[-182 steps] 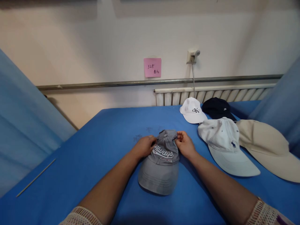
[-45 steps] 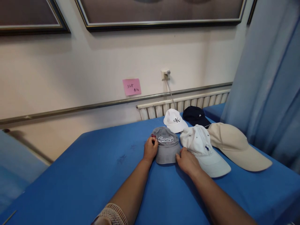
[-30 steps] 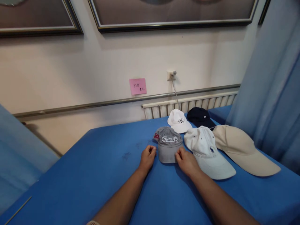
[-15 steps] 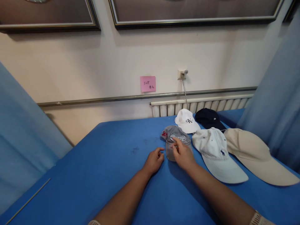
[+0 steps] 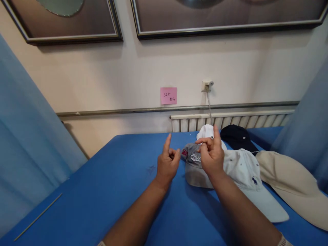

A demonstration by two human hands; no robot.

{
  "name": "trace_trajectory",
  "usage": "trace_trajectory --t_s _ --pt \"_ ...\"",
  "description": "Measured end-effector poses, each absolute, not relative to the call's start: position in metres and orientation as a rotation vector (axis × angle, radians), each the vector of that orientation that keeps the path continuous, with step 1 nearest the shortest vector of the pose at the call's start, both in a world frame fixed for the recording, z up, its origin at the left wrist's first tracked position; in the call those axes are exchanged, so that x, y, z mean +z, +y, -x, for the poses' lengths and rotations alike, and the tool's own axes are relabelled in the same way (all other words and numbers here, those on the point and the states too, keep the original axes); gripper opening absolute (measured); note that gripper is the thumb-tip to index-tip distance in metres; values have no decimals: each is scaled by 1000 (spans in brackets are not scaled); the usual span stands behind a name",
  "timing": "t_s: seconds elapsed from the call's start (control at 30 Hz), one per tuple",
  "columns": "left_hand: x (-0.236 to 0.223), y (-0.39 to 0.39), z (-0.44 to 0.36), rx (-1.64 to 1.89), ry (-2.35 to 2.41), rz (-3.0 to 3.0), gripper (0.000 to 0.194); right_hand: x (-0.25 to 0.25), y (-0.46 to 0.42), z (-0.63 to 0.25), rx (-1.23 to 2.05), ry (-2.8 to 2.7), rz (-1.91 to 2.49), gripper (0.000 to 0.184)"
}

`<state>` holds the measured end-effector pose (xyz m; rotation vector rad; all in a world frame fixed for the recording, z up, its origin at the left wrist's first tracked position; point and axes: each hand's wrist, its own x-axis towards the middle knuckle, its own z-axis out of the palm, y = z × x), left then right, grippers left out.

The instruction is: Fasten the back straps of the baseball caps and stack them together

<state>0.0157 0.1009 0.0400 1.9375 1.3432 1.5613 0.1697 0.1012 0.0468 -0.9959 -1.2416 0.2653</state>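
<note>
My left hand (image 5: 167, 164) is raised over the blue surface, its index finger stretched upward and nothing in it. My right hand (image 5: 213, 155) also has its index finger pointing up, with another finger reaching out to the left; it holds nothing. Behind the right hand sits a grey baseball cap (image 5: 196, 171) with white lettering, partly covered by that hand. A small white cap (image 5: 204, 131) shows behind the right fingers. To the right lie a pale cap (image 5: 243, 167) with a dark horse-rider emblem, a navy cap (image 5: 234, 135) and a beige cap (image 5: 287, 174).
The caps rest on a blue-covered table (image 5: 102, 191). Against the wall are a metal rail (image 5: 133, 111), a white radiator (image 5: 246, 121) and a socket (image 5: 207, 86) with a cable. A pink note (image 5: 168, 96) is stuck above. Blue curtains (image 5: 30, 136) hang at both sides.
Both hands have risen from beside and over the grey cap, and their index fingers now point up. The camera view has shifted, so the caps appear lower and further right.
</note>
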Motion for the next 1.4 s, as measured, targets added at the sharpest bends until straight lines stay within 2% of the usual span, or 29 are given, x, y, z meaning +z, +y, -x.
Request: trace_trajectory --t_s 0.13,0.23,0.4,0.5,1.4 --pt "62 89 -33 1935 1157 -2132 76 58 86 -177 92 -1215 875 80" --pt "60 98 -29 2047 1173 -2204 80 59 88 -187 2 -1204 906 83" --pt "57 129 0 1686 1662 -2106 82 53 113 -211 -49 -1227 1260 83" --pt "58 136 8 1552 1760 -2100 84 49 123 -216 -2 -1285 1462 83" --pt "58 123 -5 1370 1762 -2199 82 48 119 -207 33 -1403 1569 77"
